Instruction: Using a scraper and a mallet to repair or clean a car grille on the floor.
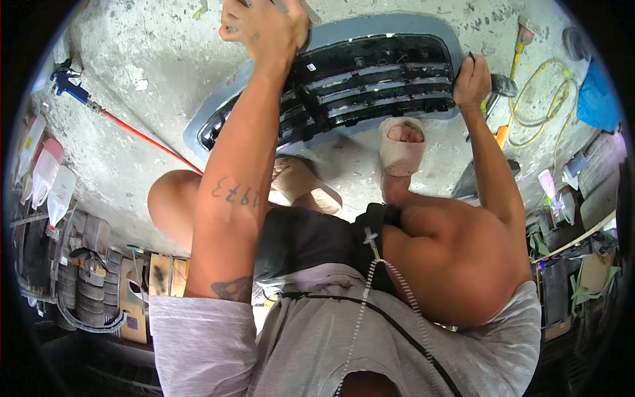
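Car grille (360, 83) on concrete floor (132, 59), upper centre; left hand (264, 26) clenched on top edge, right hand (471, 81) fisted gripping right end; grille intact, work unfinished

A car-body workshop: spray gun (64, 79), hoses (539, 106), stained concrete floor (132, 46), car grille (357, 83).

Blue spray gun (64, 82) with orange hose (142, 137); coiled yellow hose (537, 106).

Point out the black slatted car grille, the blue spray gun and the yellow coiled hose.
black slatted car grille (370, 83), head view, middle slats.
blue spray gun (65, 83), head view, body.
yellow coiled hose (539, 99), head view, coil's left loop.
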Tool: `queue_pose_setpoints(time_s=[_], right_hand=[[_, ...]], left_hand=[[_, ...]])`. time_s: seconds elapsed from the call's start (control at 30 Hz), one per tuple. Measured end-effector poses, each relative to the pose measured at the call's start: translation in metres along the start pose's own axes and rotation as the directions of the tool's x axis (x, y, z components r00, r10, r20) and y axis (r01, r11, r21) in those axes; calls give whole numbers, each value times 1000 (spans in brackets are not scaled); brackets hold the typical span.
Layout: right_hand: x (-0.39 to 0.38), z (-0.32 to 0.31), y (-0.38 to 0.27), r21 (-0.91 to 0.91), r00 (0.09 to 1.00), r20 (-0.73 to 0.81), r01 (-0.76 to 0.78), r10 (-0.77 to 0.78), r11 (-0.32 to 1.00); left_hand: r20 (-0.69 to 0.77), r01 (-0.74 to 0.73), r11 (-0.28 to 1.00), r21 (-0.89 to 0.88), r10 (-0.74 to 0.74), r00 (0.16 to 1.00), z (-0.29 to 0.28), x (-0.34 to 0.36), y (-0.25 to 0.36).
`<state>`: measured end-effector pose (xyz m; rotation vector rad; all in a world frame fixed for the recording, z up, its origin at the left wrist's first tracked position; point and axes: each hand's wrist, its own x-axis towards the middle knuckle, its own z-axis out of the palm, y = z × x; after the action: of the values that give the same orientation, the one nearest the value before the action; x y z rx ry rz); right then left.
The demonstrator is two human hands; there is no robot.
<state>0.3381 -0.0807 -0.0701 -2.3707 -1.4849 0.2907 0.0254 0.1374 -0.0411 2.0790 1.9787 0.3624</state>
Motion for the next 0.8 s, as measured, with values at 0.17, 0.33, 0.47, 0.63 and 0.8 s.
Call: queue_pose_setpoints(time_s=[0.17, 0.33, 0.47, 0.63, 0.8], right_hand=[[1, -8, 6, 40, 1000, -21, -8, 9, 999], [-33, -24, -11, 109, 951, -266, -135, 160, 985], [-117, -58, 2, 139, 856, -101, -493, 508, 859], [-145, -66, 39, -14, 797, -223, -578, 561, 816], [-102, -62, 68, -132, 838, -37, -544, 545, 829]], left_hand=[[-10, -11, 1000, -14, 11, 1000, 3, 1, 0], [-43, -24, 998, -53, 21, 999, 8, -3, -13], [-61, -80, 986, -146, 72, 996, 2, -1, -28], [6, -206, 968, -146, 209, 978, -29, -7, -44], [-10, 10, 999, -38, -11, 1000, -19, -8, -67]])
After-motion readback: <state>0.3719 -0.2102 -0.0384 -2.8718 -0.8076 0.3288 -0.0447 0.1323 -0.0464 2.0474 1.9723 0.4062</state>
